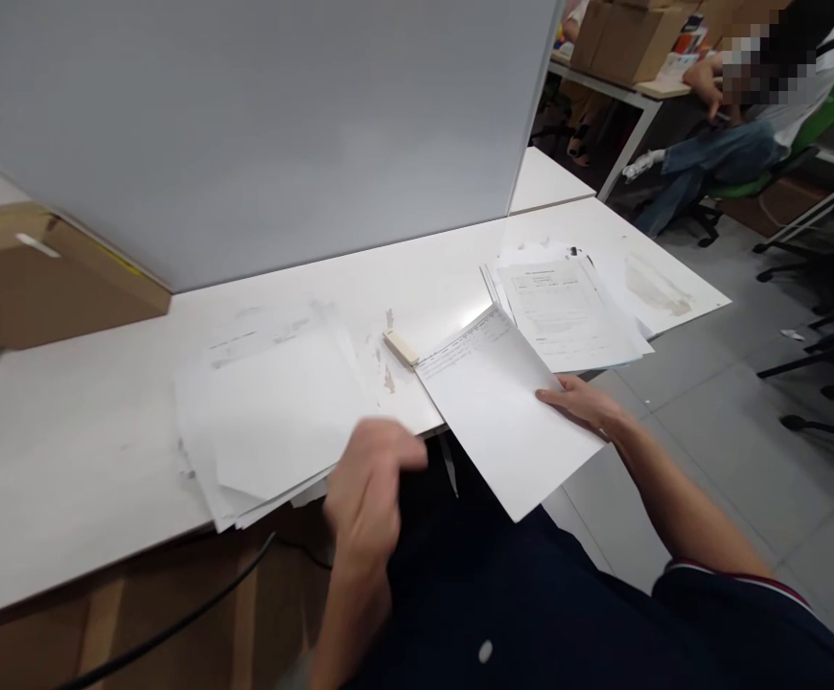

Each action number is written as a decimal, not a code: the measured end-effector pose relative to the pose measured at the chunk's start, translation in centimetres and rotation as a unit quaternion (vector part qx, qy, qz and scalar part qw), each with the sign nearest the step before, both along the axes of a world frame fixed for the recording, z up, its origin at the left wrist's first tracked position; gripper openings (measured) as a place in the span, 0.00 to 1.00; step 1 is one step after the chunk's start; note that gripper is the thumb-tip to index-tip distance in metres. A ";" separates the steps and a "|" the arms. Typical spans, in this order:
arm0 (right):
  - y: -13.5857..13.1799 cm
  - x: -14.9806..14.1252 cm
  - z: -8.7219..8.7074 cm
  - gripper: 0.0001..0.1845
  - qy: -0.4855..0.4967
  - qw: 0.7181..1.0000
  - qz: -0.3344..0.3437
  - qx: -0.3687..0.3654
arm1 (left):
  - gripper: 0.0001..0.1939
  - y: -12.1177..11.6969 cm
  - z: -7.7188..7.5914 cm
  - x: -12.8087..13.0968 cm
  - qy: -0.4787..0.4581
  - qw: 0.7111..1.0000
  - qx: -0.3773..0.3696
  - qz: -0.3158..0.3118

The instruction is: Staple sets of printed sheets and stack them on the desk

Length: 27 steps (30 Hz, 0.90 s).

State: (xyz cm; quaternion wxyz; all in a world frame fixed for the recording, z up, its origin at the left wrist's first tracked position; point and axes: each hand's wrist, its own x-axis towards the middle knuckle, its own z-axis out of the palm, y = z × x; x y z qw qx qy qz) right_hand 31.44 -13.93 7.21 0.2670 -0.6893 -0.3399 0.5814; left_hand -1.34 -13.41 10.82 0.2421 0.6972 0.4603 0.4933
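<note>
My right hand point(581, 402) grips a sheaf of white paper point(503, 412) by its right edge, thumb on top and fingers underneath. Lines of print run along the far edge of the sheaf, which overhangs the table's front edge. Smeared by motion, my left hand point(370, 479) hovers over the front edge, between the sheaf and a loose pile of papers point(280, 402); its finger state is unclear. Just beyond the sheaf's far left corner lies a small cream-coloured, bar-shaped object point(401, 348). A second stack of printed sheets point(557, 307) rests on the right.
A large grey-white panel point(280, 125) stands along the back of the white table point(64, 450). At left is a cardboard box point(79, 278). A black cable point(194, 613) hangs below the front edge. Another person point(748, 134) sits at the far right, near cardboard boxes point(625, 43).
</note>
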 end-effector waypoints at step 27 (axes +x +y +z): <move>0.7 -0.8 0.1 0.16 -0.026 0.999 0.035 -0.010 | 0.29 9.4 -6.7 2.5 0.419 0.905 -0.025 0.074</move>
